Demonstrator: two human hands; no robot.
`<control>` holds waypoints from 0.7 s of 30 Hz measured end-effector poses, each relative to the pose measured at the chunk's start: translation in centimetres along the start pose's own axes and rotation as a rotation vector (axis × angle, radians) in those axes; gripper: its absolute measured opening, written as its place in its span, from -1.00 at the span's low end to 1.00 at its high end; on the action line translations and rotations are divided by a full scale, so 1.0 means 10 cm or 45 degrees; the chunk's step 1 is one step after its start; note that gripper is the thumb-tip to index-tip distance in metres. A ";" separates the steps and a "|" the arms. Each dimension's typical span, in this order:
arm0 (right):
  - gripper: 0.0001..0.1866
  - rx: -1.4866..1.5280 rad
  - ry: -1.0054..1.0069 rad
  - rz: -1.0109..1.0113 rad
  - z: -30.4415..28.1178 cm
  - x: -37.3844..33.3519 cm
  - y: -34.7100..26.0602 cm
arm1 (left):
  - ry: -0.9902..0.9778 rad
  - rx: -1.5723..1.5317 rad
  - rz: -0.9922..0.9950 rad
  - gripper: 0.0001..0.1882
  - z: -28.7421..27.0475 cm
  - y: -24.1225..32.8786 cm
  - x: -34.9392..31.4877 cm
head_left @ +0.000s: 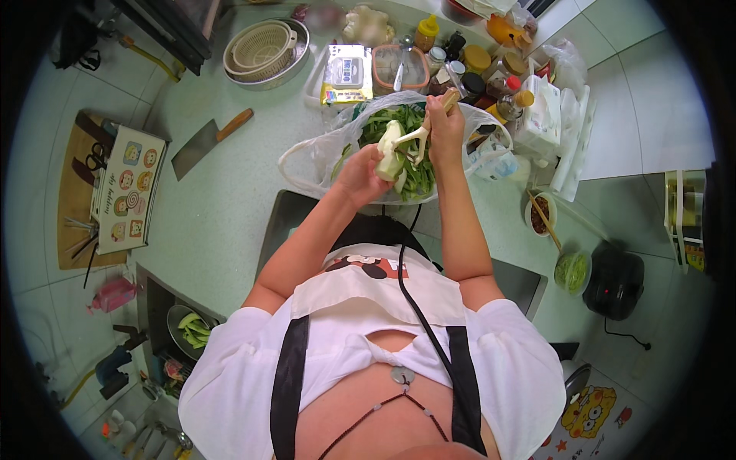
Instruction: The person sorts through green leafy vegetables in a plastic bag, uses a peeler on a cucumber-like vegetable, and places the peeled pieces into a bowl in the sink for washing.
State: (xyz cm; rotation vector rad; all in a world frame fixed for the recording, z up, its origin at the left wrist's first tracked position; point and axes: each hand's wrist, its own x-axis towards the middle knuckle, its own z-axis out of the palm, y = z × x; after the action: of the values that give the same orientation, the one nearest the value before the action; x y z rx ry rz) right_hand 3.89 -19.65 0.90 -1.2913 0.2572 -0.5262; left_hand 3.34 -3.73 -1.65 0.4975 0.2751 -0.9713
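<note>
Head view shows the left hand (360, 175) pinching the lower end of a thick, pale green vegetable stem (390, 162), fingers curled round its side. The right hand (445, 126) wraps the handle of a Y-shaped peeler (423, 134), whose head is close against the stem; whether the blade touches is too small to tell. Both are above an open plastic bag (310, 157) of leafy greens (416, 182), at the near edge of the surface (230, 184); a cleaver (201, 144) lies toward its left edge. Working well here probably means long, light strokes along the stem, left fingertips kept out of the blade's path, a small turn between passes, and staying over the bag so peelings drop inside.
</note>
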 end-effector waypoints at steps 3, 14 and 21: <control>-0.84 0.042 0.059 0.039 -0.06 0.03 0.05 | 0.011 -0.018 -0.018 -0.61 -0.05 0.01 0.03; -0.80 -0.358 0.279 -0.060 -0.48 0.27 0.33 | -0.031 -0.029 -0.107 -0.58 -0.20 -0.07 -0.02; -0.84 -0.071 -0.011 0.136 0.09 -0.10 -0.09 | -0.047 0.105 0.029 -0.59 -0.09 -0.02 -0.06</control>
State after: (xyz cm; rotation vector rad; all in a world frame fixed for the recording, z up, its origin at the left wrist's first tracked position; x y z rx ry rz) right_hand 3.28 -18.59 1.84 -1.3256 0.3337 -0.4246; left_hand 2.83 -2.90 -2.20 0.5566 0.1967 -0.9712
